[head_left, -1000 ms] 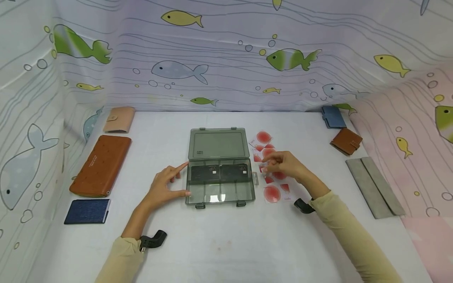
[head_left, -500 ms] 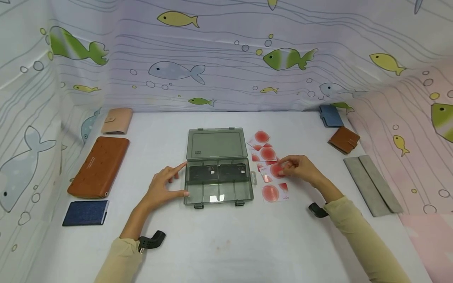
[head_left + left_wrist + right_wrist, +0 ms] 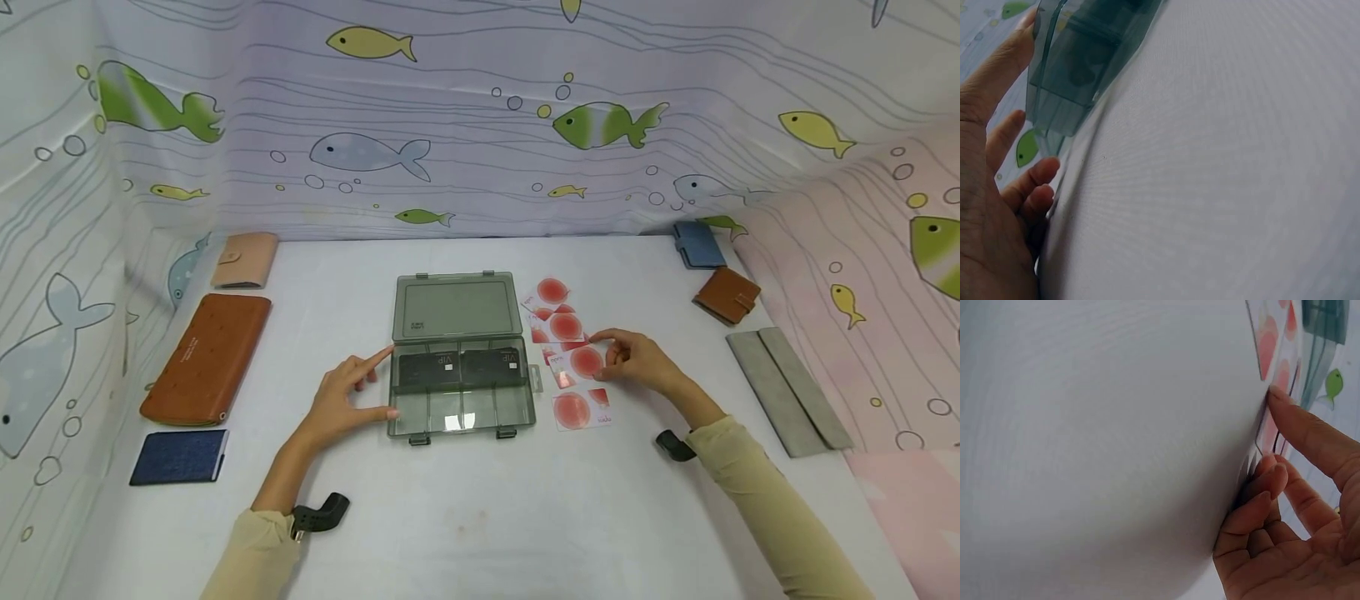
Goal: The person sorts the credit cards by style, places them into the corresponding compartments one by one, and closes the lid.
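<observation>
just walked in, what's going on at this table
A person is handling cards beside an open box. Their left hand touches the left side of the see-through box, whose back compartments hold two black VIP cards. Their right hand holds a red-and-white card by its right end, among similar cards lying right of the box. Wallet-like items lie toward both sides of the table.
</observation>
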### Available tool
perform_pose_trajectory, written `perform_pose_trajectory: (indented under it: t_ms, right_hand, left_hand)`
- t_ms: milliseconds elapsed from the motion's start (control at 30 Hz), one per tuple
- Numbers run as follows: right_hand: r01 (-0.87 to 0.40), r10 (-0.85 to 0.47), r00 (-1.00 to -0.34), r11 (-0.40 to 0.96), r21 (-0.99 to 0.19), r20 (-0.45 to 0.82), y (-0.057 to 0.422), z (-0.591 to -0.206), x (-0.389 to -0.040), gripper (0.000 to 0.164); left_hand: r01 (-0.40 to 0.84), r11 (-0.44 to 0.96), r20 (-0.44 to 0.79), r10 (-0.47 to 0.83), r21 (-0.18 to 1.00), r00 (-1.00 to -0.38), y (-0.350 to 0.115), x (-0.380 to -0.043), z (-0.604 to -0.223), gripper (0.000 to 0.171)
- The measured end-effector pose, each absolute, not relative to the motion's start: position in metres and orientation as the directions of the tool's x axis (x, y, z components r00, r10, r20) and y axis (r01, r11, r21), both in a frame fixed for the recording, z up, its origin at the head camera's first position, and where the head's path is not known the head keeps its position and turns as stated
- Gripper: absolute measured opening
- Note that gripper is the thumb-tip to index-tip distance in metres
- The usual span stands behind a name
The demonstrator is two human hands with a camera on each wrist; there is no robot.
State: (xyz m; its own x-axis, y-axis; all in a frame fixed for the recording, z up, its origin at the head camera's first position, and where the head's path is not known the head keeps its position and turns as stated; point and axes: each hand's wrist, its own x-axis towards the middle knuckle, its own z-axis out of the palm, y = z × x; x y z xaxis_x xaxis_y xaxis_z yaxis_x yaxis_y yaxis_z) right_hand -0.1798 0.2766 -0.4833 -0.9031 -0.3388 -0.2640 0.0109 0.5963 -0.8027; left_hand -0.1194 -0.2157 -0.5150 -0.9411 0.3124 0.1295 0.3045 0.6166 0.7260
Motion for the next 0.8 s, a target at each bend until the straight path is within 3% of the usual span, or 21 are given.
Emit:
perform_pose_trajectory:
  t_ms: [367,600,800]
  right_hand:
    - [-0.004,-0.325,-0.905,0.652,-0.758,-0.275,0.2725,-0.4819,-0.176,0.046]
    - [-0.084,-0.305,-0.933,0.7,-0.71,-0.191,0.2729,-0.489,-0.1753,0.049]
    - [-0.042,-0.271,-0.937,0.714,-0.699,-0.22,0.274,-0.4872,-0.1729,0.048]
  left_hand:
    - [0.305,0.615,0.137,0.306,0.727,-0.942,-0.2163,-0.1178,-0.5163,0.093]
    - [0.305,0.615,0.136,0.306,0.728,-0.942,-0.2169,-0.1182,-0.5172,0.093]
    - [0.297,0.615,0.128,0.304,0.73,-0.944,-0.2165,-0.1185,-0.5166,0.093]
